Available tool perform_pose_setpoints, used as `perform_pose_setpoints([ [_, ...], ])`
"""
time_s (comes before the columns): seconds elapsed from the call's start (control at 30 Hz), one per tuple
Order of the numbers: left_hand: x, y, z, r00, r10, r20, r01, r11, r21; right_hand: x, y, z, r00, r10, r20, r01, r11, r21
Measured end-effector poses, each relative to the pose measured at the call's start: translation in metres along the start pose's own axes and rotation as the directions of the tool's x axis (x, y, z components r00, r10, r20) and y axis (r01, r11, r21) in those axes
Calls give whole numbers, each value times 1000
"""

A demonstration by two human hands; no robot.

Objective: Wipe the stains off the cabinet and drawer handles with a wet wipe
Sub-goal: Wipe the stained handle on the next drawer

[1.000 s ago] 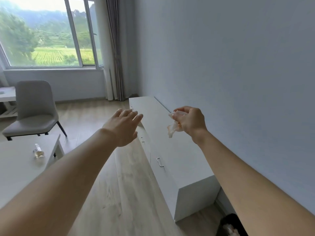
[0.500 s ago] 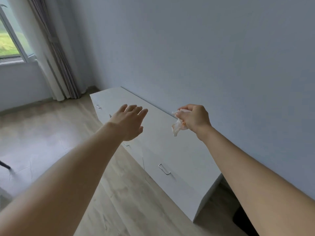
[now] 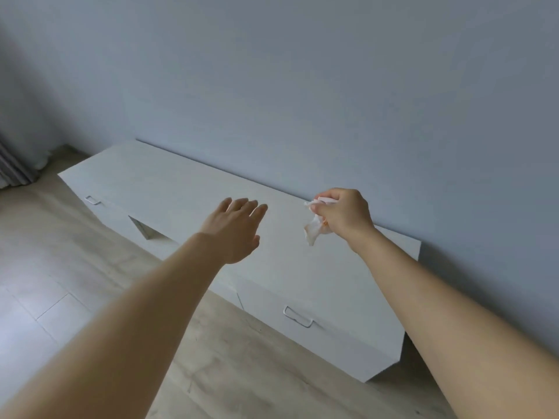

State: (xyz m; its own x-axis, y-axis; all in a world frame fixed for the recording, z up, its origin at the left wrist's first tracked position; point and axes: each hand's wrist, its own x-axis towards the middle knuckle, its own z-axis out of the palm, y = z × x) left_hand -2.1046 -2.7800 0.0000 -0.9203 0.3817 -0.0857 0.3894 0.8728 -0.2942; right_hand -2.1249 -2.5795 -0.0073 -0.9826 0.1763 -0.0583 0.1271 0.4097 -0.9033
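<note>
We stand over a low white cabinet (image 3: 193, 189) set against a blue-grey wall (image 3: 302, 71), both arms stretched out above its top. Our right hand (image 3: 344, 214) is clenched on a crumpled wet wipe (image 3: 313, 232), which hangs from the fist with an orange tinge where the fingers pinch it. Our left hand (image 3: 234, 229) is empty, fingers straight and nearly together, palm down above the middle of the top.

The nearer handle (image 3: 298, 317), a slim metal bar on the cabinet's front face near its right end, lies below the wipe and toward us, its long axis running along the front edge. The right hand, which holds the wipe, looks the closer of the two, so we judge the reach to be down and over that edge. A second handle (image 3: 93, 200) sits by the far left corner, well apart from both hands.

Any stains on the handles are too small to make out. The left forearm hides part of the front, and a dark open gap (image 3: 145, 229) shows in it.
</note>
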Motion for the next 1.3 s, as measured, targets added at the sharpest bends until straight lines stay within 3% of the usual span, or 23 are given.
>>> perform_pose_setpoints([
  [0.23,75,-8,88,969,231,81,-230,973,-24,42,53,40,981,130,-146,-129,991,17],
  [0.47,111,5,220,857,506,101,-506,862,-28,39,160,129,894,366,-260,-358,930,78],
  [0.67,121,8,353,816,577,20,-578,816,36,36,256,219,868,410,-278,-392,912,121],
  [0.77,127,16,414,788,590,-177,-594,804,31,36,304,249,863,371,-342,-342,929,144],
  [0.87,140,33,474,687,535,-491,-610,792,9,39,346,264,855,251,-453,-213,968,135],
  [1.03,163,68,549,486,307,-818,-518,856,13,39,392,276,801,-3,-599,59,995,75],
  [1.2,185,103,590,215,117,-970,-433,901,12,16,432,283,626,-200,-754,320,947,14],
  [1.27,188,119,601,168,85,-982,-437,899,3,4,449,282,541,-235,-808,374,927,-19],
  [1.3,186,126,606,176,66,-982,-445,896,-19,-1,456,282,511,-230,-828,377,926,-25],
])
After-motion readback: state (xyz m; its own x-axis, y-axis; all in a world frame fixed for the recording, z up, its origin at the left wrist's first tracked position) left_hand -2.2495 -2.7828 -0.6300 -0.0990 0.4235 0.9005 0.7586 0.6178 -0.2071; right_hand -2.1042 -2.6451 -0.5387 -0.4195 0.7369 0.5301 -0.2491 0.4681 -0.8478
